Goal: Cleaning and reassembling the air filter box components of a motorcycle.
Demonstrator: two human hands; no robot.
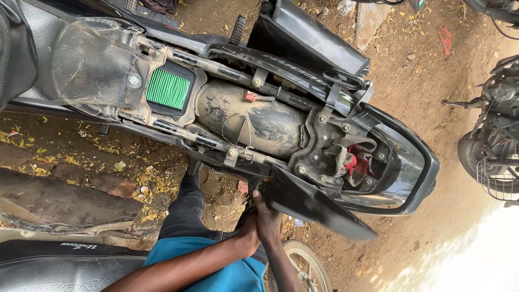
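A motorcycle (243,108) with its seat off fills most of the view, lying across from nine o'clock to three o'clock, its dusty frame and grimy underseat tray open to the light. On the dirt ground (421,92) at three o'clock stands part of a second motorcycle (494,135), well apart from the first. At seven o'clock a black seat (59,265) lies flat beside a low stone kerb (59,197). A black side panel (311,205), long and tapering to a point toward five o'clock, sits against the near side of the frame at about six o'clock, just below the tail section. Both of the person's hands meet at its inner end: the right hand (268,219) has its fingers (261,201) closed on the panel's edge, while the left hand (247,230) presses in just beside it, its fingers hidden, so I cannot tell whether they are apart or together. Toward ten o'clock a green air filter (168,89) sits in its housing, and a red rag (354,160) is tucked into the tail compartment at about three o'clock of centre. A wheel rim (305,265) shows at six o'clock below the forearms.
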